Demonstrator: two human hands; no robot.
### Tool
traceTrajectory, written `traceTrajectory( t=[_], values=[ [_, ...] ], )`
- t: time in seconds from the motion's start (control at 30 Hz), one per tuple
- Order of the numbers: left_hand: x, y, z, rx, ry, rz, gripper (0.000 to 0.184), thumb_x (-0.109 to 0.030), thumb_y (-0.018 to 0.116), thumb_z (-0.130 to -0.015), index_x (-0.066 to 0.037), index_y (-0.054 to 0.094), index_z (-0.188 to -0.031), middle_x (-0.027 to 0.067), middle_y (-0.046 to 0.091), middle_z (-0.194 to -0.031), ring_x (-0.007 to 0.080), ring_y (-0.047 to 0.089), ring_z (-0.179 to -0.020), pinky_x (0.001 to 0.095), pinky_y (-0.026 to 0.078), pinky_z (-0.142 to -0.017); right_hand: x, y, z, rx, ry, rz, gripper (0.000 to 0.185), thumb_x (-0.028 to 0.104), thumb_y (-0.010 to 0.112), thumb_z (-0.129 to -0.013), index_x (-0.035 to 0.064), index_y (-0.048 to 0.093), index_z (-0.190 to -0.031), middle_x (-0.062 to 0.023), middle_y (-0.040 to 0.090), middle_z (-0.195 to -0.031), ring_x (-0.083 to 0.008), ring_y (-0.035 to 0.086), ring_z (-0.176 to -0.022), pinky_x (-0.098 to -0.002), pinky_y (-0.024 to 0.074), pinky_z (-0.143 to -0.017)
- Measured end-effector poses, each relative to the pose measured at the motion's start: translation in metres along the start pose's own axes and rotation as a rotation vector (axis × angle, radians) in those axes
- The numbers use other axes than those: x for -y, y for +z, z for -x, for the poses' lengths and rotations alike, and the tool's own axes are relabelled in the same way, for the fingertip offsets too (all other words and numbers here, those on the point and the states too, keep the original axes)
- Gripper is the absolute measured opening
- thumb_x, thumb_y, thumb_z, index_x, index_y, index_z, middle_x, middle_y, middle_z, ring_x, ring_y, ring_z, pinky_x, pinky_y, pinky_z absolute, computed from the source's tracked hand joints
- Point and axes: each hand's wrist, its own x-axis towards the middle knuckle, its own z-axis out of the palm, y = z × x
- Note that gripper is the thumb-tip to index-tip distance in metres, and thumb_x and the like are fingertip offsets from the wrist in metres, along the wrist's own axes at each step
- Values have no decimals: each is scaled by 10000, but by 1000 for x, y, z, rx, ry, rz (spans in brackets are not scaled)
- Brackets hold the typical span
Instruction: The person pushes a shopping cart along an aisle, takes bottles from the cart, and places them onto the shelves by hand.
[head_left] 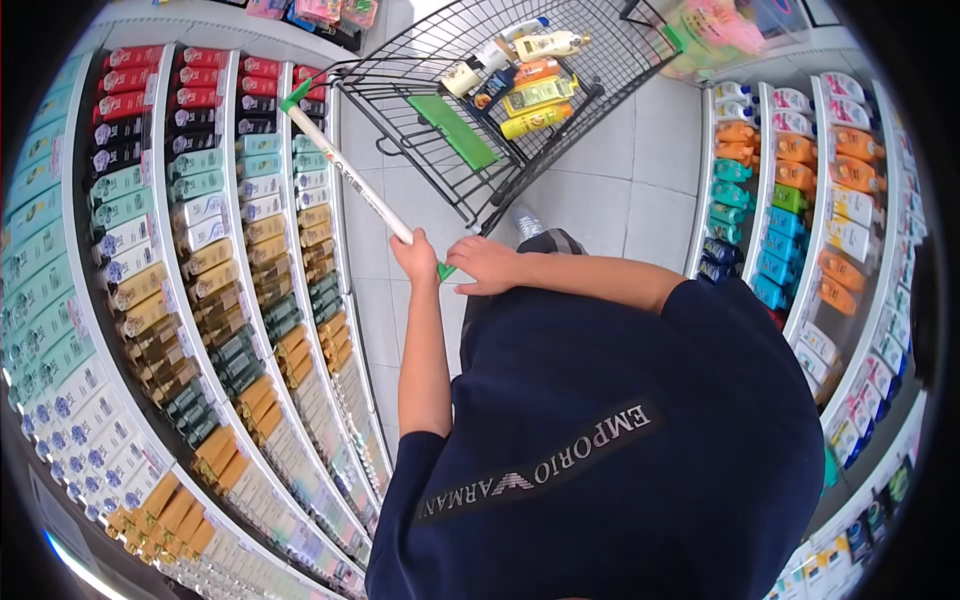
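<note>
A black wire shopping cart (400, 60) with a green flap (453, 133) stands in front of me, turned at an angle. Its white handle (350, 178) slants down toward my body. My left hand (418, 256) is wrapped around the handle near its lower end. Close beside it, my right hand (487, 265) lies over the green end piece (446, 271) of the handle, its fingers curved over and partly hiding it. Inside the cart lie several bottles, among them a yellow bottle (540, 95), a cream-coloured bottle (550, 44) and a dark blue pack (493, 90).
Tall shelves (165, 250) of bottles and boxes line the left side. More shelves (765, 200) with colourful bottles stand on the right. Grey floor tiles (650, 215) run between them. Pink and green packaged goods (715, 35) are beyond the cart at upper right.
</note>
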Motion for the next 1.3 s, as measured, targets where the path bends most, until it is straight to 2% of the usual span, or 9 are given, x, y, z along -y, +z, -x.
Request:
traceTrajectory(
  t=[0.1, 0.13, 0.27, 0.5, 0.6, 0.67, 0.9, 1.07, 1.3],
  values=[
    [2, -20, 12, -62, 16, -110, 333, -121, 591, -811, 46, 468, -1072, 124, 545, -862, 199, 531, -714, 359, 464, -674, 2, -18, 0, 98, 104, -349, 314, 274, 630, -873, 51, 594, -1091, -122, 595, -1116, -282, 557, -1091, -386, 448, -926],
    [1, -26, 14, -75, 5, -119, 333, -121, 591, -811, 46, 468, -1072, 124, 545, -862, 199, 531, -714, 359, 464, -674, 1, -26, 2, -20, 126, -390, 204, 214, 609, -878, 69, 632, -1019, -88, 642, -1011, -275, 628, -916, -377, 505, -799],
    [11, -53, 26, -146, 71, -318, 292, -113, 593, -792, 46, 496, -1017, 141, 571, -825, 220, 549, -704, 377, 474, -673, -41, -54, -7, -323, 284, -290, 180, 250, 585, -859, 107, 672, -923, -89, 671, -866, -285, 651, -800, -394, 518, -699],
    [34, -95, 40, -146, -54, -433, 226, -113, 591, -791, 27, 521, -955, 145, 578, -787, 238, 547, -691, 394, 471, -685, -213, -41, -43, -539, 672, -316, 253, 283, 654, -833, 78, 685, -977, -99, 698, -880, -253, 663, -737, -362, 524, -670],
    [48, -109, 46, -186, 15, -492, 197, -110, 572, -790, 15, 501, -925, 165, 577, -745, 272, 563, -635, 410, 471, -631, -266, -20, -53, -450, 1035, -769, 297, 294, 698, -823, 53, 679, -994, -97, 686, -855, -230, 649, -723, -346, 525, -630],
    [56, -120, 48, -196, -20, -495, 190, -113, 567, -794, 13, 501, -921, 168, 578, -741, 281, 562, -626, 414, 470, -622, -300, 3, -49, -261, 1265, -752, 534, 312, 723, -818, 27, 552, -1235, -108, 640, -1060, -245, 636, -891, -353, 530, -732],
    [72, -144, 62, -207, -88, -527, 159, -91, 563, -806, 9, 531, -925, 125, 559, -662, 216, 546, -569, 383, 458, -561, -360, 75, -51, -580, 1419, -674, 846, 382, 824, -718, -41, 428, -1334, -178, 568, -1204, -253, 598, -1004, -348, 525, -797],
    [81, -158, 73, -208, -108, -508, 176, -81, 554, -811, 7, 560, -964, 84, 548, -636, 157, 523, -541, 340, 441, -523, -347, 64, -79, -803, 1323, -1002, 541, 124, 849, -717, 63, 571, -1178, -46, 653, -999, -156, 628, -858, -327, 530, -717],
    [88, -173, 75, -127, -244, -319, 175, -69, 540, -832, -2, 571, -990, 28, 526, -623, 102, 491, -518, 272, 410, -496, -367, 114, -88, -960, 1335, -1088, 511, 200, 877, -693, 184, 541, -1078, 38, 619, -955, -131, 586, -843, -387, 436, -705]
  ],
)
